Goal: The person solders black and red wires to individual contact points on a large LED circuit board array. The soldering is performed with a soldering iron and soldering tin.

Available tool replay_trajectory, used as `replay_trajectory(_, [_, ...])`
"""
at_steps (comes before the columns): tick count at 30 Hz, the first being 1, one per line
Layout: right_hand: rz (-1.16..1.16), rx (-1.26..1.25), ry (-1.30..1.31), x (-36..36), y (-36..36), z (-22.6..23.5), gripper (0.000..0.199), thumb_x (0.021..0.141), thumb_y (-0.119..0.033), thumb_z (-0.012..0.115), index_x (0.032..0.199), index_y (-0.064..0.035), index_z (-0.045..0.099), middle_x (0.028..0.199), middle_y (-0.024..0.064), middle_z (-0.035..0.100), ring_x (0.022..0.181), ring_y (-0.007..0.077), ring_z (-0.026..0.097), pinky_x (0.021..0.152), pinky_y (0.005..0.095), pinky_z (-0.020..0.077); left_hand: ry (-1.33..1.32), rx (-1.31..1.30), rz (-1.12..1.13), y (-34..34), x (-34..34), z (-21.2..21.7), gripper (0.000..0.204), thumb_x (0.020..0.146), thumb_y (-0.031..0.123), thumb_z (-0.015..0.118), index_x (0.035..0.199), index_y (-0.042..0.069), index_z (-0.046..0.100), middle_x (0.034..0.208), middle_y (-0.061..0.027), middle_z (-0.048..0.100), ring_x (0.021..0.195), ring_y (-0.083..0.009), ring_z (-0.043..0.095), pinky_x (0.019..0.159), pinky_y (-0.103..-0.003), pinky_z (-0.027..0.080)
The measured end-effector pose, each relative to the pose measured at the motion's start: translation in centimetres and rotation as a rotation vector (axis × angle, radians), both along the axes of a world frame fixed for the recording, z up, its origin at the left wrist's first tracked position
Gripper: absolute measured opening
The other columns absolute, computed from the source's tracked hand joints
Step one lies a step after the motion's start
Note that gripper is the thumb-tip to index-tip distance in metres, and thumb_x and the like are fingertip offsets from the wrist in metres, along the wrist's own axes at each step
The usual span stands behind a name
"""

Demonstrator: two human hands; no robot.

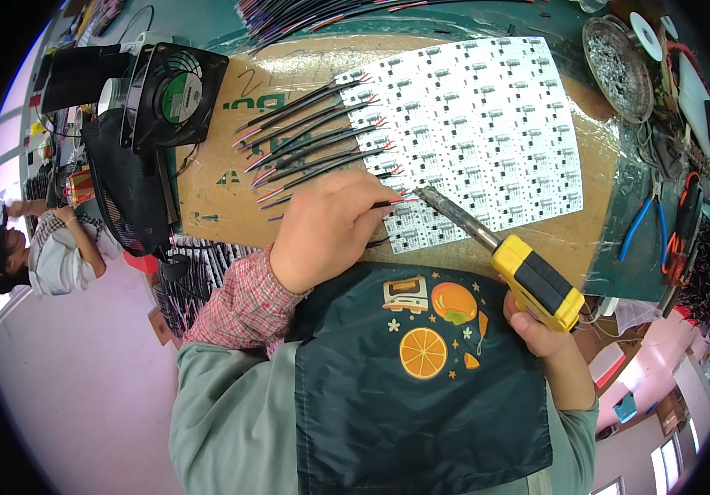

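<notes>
My left hand (326, 221) pinches a thin black cable (383, 203) between thumb and forefinger, its bared red and white wire ends at the left edge of a white circuit board panel (499, 206). My right hand (540, 337) grips a yellow and black soldering gun (538, 283). The gun's metal tip is close beside those wire ends; whether it touches them I cannot tell. Above my left hand, several more black cables (305, 136) lie in a row, their ends on the panel's left edge. Rows of small dark components cover the panel.
A brown board (206, 186) lies under the panel. At the left stands a black fan (177, 95). On the right are a round metal dish (617, 70), blue-handled pliers (646, 221) and other tools. Cable bundles (289, 21) lie at the back. Another person (49, 252) is at far left.
</notes>
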State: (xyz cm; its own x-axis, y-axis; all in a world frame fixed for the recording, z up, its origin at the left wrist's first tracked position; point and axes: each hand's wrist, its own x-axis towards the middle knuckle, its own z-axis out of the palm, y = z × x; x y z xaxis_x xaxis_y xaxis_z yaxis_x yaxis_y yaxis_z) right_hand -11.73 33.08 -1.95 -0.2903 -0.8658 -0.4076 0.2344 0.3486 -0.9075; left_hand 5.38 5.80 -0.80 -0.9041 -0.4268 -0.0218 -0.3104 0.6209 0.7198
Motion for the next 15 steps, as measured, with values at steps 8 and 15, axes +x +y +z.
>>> replay_trajectory(8, [-0.007, 0.025, -0.007, 0.04, -0.41, 0.23, 0.018, 0.073, -0.012, 0.069, 0.082, -0.0025, 0.058, 0.075, 0.0080, 0.056, 0.061, 0.0203, 0.055, 0.057, 0.0308, 0.0433, -0.013, -0.007, -0.006, -0.12, -0.34, 0.30, 0.013, 0.076, 0.004, 0.069, 0.088, 0.004, 0.068, 0.084, -0.0101, 0.065, 0.080, -0.0265, 0.062, 0.070, -0.033, 0.050])
replay_trajectory(15, [0.035, 0.015, 0.043, -0.01, 0.19, -0.34, 0.018, 0.073, -0.013, 0.070, 0.082, -0.0031, 0.057, 0.074, 0.0070, 0.056, 0.062, 0.0201, 0.055, 0.057, 0.0308, 0.0436, -0.010, -0.039, -0.003, 0.03, -0.48, 0.39, 0.011, 0.075, 0.004, 0.069, 0.086, 0.004, 0.068, 0.083, -0.0096, 0.064, 0.078, -0.0261, 0.062, 0.069, -0.033, 0.050])
